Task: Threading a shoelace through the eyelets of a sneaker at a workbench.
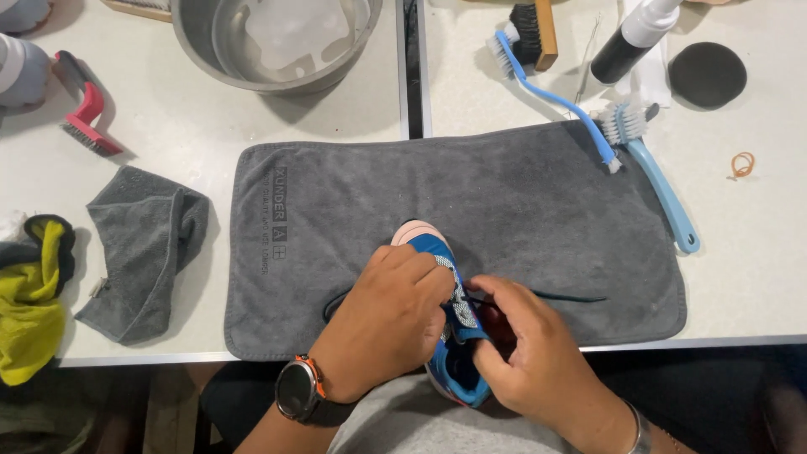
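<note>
A small blue shoe (pixel 430 245) with a pale pink toe lies on a large grey towel (pixel 521 210), toe pointing away from me. My left hand (pixel 388 315), with a black watch on the wrist, covers the shoe's left side and grips it. My right hand (pixel 530 353) pinches the dark shoelace (pixel 572 297) at the eyelets, and the loose end of the lace trails right across the towel. The shoe's heel (pixel 458 378) hangs over the table edge, above my lap.
A steel bowl of water (pixel 277 38) stands at the back. Two blue brushes (pixel 664 185) lie at the towel's right corner, with a wooden brush (pixel 538 29), spray bottle (pixel 635 38) and black round pad (pixel 708 74) behind. At the left are a folded grey cloth (pixel 143 252), a red brush (pixel 84 113) and yellow fabric (pixel 29 303).
</note>
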